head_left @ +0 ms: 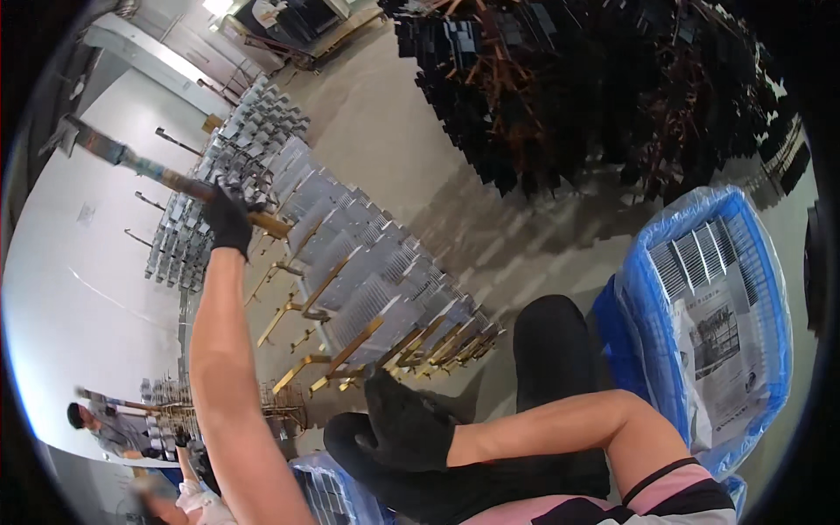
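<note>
My left hand (229,214), in a black glove, is raised at the left and wrapped round a long bar (153,169). The bar is stained and wound with tape-like bands, and its far end has a metal hook. Below and to the right of that hand hang rows of grey slotted metal plates (363,289) on a rack with brass-coloured hooks (350,346). My right hand (407,424), also black-gloved, is low over my dark-trousered knee, close to the lowest brass hooks. Its fingers blend into the dark cloth, so their grip is unclear.
At the right stands a blue basket (632,289) lined with clear plastic, holding slotted plates and printed paper. Dark parts (560,105) hang densely at the far right. More grey plates (254,131) hang behind. Two people (109,429) are at the lower left, beside another rack.
</note>
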The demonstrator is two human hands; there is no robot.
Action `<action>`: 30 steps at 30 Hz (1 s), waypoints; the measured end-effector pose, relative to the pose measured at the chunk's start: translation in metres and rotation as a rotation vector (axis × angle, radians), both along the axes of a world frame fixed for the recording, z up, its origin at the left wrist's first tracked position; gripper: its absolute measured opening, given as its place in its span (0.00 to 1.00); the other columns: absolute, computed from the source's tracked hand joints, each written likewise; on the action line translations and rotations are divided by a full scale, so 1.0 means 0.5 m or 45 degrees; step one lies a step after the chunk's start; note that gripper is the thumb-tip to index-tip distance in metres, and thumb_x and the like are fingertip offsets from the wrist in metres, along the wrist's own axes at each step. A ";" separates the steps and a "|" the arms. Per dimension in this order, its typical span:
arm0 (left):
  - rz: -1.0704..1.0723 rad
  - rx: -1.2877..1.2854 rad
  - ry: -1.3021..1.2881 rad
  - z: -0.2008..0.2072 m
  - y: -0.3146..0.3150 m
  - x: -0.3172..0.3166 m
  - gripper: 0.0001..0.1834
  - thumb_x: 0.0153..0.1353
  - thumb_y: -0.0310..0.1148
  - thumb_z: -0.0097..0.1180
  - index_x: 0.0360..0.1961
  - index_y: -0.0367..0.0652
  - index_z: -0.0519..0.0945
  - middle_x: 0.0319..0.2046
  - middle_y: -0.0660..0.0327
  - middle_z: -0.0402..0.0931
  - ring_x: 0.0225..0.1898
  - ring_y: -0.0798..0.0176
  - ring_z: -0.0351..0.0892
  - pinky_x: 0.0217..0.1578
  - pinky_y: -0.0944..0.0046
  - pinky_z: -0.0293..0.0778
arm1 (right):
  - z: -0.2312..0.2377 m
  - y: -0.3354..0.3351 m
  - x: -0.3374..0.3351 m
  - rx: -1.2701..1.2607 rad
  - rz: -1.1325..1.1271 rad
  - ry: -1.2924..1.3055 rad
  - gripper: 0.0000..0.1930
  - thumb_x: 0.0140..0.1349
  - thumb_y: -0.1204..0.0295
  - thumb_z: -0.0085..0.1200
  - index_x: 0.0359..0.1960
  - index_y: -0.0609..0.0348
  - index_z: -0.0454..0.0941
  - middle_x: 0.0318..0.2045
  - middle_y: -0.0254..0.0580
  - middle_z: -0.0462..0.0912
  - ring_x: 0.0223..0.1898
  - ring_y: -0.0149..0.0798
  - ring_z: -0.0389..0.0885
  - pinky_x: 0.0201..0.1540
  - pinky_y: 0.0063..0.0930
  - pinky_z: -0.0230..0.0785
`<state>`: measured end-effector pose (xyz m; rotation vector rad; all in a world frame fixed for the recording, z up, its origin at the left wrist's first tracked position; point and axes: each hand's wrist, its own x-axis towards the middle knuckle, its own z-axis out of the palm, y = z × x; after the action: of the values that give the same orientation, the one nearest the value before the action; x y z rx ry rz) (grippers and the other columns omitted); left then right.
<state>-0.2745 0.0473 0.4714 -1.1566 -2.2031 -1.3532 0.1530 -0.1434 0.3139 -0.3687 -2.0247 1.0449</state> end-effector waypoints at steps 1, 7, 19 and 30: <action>-0.313 0.008 -0.170 -0.009 0.016 0.021 0.12 0.71 0.39 0.49 0.31 0.46 0.71 0.19 0.69 0.62 0.17 0.66 0.65 0.21 0.62 0.73 | -0.014 0.008 0.003 -0.006 0.041 0.009 0.42 0.55 0.59 0.60 0.64 0.80 0.57 0.59 0.75 0.67 0.61 0.68 0.68 0.61 0.53 0.65; -0.670 0.057 -0.667 -0.003 -0.007 0.035 0.14 0.72 0.38 0.46 0.27 0.48 0.72 0.17 0.70 0.60 0.17 0.67 0.65 0.26 0.60 0.72 | -0.085 0.020 0.019 0.343 0.533 -0.022 0.29 0.58 0.61 0.55 0.58 0.69 0.70 0.53 0.64 0.76 0.56 0.59 0.76 0.58 0.49 0.69; -1.188 -0.267 -1.193 0.046 0.001 0.048 0.16 0.73 0.40 0.45 0.27 0.49 0.73 0.18 0.68 0.65 0.22 0.64 0.67 0.38 0.52 0.72 | -0.133 0.050 -0.011 0.346 1.266 -0.455 0.16 0.59 0.60 0.52 0.43 0.56 0.78 0.42 0.52 0.82 0.42 0.51 0.83 0.43 0.51 0.74; -0.312 0.310 -0.882 -0.001 -0.018 0.201 0.21 0.71 0.52 0.47 0.24 0.52 0.66 0.14 0.69 0.61 0.18 0.64 0.64 0.36 0.53 0.74 | -0.141 0.094 -0.030 0.264 1.206 -0.732 0.16 0.57 0.63 0.53 0.44 0.57 0.78 0.38 0.47 0.82 0.43 0.52 0.83 0.44 0.51 0.74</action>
<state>-0.1741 0.0384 0.4711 -0.9843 -2.2555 -2.3362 0.1378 -0.0961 0.2431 0.5306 -2.8992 1.3391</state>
